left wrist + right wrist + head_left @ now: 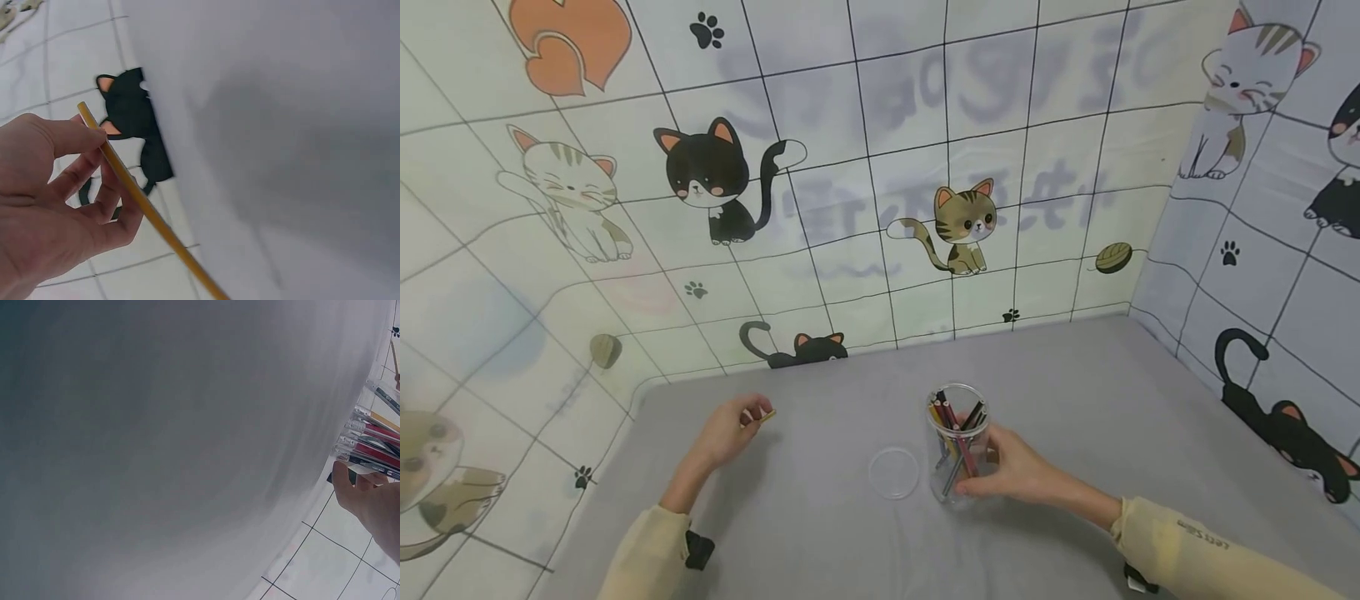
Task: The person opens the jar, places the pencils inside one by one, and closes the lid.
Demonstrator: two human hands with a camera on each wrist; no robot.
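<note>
My left hand [730, 429] is raised over the left part of the table, pinching a yellow pencil [153, 212] between thumb and fingers near one end. In the left wrist view the pencil slants down to the right, its lower end out of frame. My right hand [1018, 468] grips a clear jar [937, 479] around its right side. Several pencils [951, 417], red, yellow and dark, stand leaning inside the open-topped jar. The right wrist view shows their lower ends through the jar beside the right hand's fingers [342, 481].
A clear round lid [893, 473] lies on the grey tabletop [820, 517], just left of the jar. Behind and at both sides of the table rises a white sheet [850, 200] printed with cats and grid lines.
</note>
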